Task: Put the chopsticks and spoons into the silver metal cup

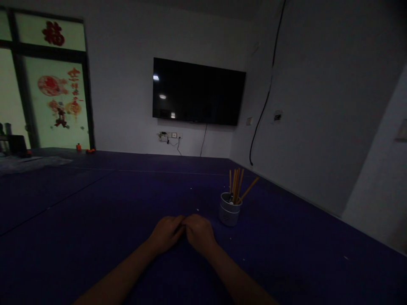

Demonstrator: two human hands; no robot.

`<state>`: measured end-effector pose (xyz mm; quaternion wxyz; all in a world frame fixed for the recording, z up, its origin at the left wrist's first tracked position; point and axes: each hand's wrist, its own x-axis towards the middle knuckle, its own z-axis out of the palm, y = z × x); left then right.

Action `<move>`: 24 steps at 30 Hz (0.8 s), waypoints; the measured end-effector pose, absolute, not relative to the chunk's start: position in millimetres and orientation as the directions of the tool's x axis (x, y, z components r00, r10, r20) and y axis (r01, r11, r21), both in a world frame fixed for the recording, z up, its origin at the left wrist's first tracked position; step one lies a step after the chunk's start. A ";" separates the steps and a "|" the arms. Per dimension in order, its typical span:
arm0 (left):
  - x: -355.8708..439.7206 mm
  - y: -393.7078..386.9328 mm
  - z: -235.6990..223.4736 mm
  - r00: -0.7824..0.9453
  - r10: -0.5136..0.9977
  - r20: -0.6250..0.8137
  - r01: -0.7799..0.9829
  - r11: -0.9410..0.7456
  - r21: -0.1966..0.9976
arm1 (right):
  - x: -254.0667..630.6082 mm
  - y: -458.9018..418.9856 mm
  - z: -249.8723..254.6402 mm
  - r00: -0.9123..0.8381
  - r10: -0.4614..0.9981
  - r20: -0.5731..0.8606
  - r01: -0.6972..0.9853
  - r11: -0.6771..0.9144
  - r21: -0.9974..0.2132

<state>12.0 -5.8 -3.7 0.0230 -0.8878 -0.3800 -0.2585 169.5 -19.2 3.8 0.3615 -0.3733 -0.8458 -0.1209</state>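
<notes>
My left hand [166, 234] and my right hand [200, 234] rest together on the dark blue tabletop [133, 212], touching at the knuckles. Both have their fingers curled in, and no object shows in either; the undersides of the fingers are hidden. Just right of my right hand, apart from it, stands a grey cup [229, 214] with a ridged band and a dark mark on its front. Several thin wooden sticks [235, 185], like chopsticks, lean upright in it, one tilted far to the right. Something small and dark also sits inside the cup.
Crumpled clear plastic [32, 163] lies at the far left, near a black object [15, 145]. Small orange items [79, 147] stand at the table's back edge. A television [199, 92] hangs on the wall, and a black cable [263, 112] dangles down to the right. White specks dot the table.
</notes>
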 end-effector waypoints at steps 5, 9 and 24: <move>11.9 -8.8 -0.6 0.531 0.690 0.491 0.738 -0.662 0.132 | 183.2 -21.5 18.5 -0.106 0.374 0.921 0.782 0.603 -0.155; 12.7 -9.8 -0.3 0.545 0.679 0.492 0.721 -0.679 0.139 | 197.7 -23.7 29.5 0.119 0.231 0.966 0.919 0.342 -0.195; 12.4 -8.0 -3.9 0.551 0.670 0.498 0.708 -0.691 0.146 | 235.4 11.9 15.4 0.719 0.267 0.642 0.639 0.108 -0.761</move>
